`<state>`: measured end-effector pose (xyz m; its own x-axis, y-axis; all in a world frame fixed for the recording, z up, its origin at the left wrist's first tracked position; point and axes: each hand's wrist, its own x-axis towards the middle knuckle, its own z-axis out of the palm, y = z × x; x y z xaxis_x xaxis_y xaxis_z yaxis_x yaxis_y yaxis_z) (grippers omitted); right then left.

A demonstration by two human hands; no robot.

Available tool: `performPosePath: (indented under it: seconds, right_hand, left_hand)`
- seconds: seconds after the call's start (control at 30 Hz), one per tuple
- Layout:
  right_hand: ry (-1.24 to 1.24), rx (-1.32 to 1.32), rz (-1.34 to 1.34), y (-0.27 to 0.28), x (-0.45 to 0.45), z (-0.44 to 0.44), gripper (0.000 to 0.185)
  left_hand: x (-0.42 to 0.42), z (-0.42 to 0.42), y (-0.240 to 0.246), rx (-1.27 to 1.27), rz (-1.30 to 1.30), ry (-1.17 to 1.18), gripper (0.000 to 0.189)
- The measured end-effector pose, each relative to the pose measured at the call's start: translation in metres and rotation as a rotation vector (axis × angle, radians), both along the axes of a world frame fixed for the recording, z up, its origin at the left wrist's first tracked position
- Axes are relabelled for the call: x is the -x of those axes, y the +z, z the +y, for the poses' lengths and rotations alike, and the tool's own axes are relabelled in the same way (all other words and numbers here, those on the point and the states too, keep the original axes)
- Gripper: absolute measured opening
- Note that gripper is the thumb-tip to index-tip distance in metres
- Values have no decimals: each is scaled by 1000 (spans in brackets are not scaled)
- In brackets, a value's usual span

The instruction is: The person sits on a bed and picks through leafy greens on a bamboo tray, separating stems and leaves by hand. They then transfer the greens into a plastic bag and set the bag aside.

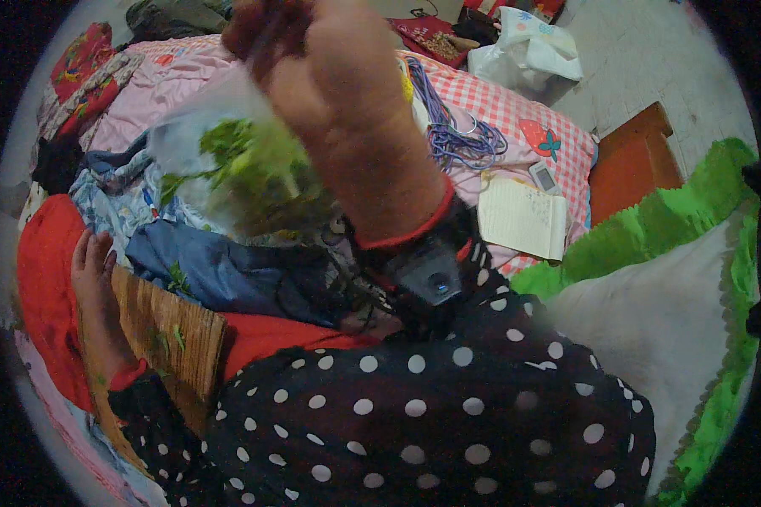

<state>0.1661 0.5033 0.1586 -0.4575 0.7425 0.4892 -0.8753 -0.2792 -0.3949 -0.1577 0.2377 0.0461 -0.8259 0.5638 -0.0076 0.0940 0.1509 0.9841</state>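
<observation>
Raised at the top middle, my right hand (317, 57) is blurred and partly cut off by the frame's edge. Its fingers appear closed on the upper part of a clear plastic bag (177, 136), which hangs below and left of it. Green leafy stalks (247, 158) show in the bag, above the bedding. My left hand (95, 279) lies flat along the far left part of a wooden board (184, 342), fingers extended, holding nothing visible. A few loose green leaf bits (178, 338) are scattered on the board.
A dark blue cloth (241, 272) lies beyond the board, with a leaf sprig on it. Farther right are a bundle of purple cord (456, 142), an open notebook (520, 215), a small white device (543, 177) and a checked pillow (513, 114).
</observation>
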Motion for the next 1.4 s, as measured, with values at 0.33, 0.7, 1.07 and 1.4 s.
performPosePath:
  seconds: [0.33, 0.7, 1.07, 1.4]
  right_hand:
    - [-463, -38, 113, 83, -180, 98, 18]
    - [-1437, 503, -221, -10, -343, 192, 12]
    - [-2203, -78, -1330, -10, -355, 79, 20]
    - [-1897, 162, -841, 26, -339, 35, 30]
  left_hand:
    - [-19, -87, 13, -59, 104, 28, 38]
    - [-55, -101, 7, -43, -59, 84, 39]
    - [-110, -101, 16, -42, -118, 172, 31]
    - [-158, -143, 47, -141, -116, 340, 29]
